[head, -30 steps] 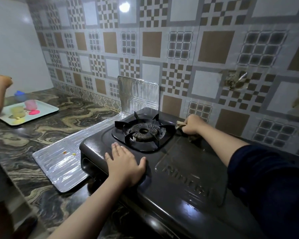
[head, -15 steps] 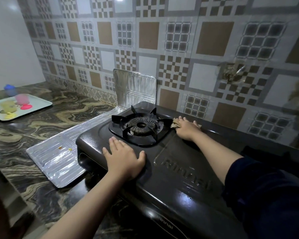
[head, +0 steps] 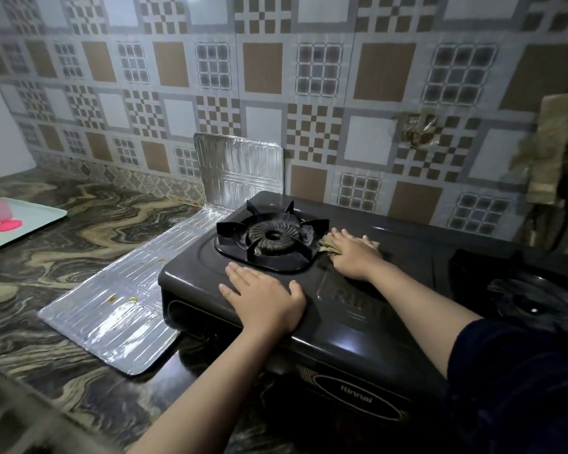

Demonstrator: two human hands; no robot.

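**Two Hands on a Black Stove**

A person has both hands on a black stove (head: 387,342). The stove sits on a dark, swirly counter (head: 79,231), close to a wall with square tiles (head: 309,93).

The right hand (head: 354,255) lies flat on a brown cloth (head: 326,247). The fingers are straight and close together, and they press the cloth down on the stove top. The cloth is just beside the round burner (head: 273,237), on its right side. It touches the edge of the black pot stand there. A bit of cloth peeks out on the far side of the hand too.

The left hand (head: 263,299) lies flat on the front of the stove, just in front of the burner. Its fingers are straight and spread a little, with the thumb out to the side. It holds nothing.

A shiny foil sheet (head: 112,309) lies under the left end of the stove, and one part of it stands up against the wall. Far to the left is a pale tray (head: 36,217) with small pink things on it.
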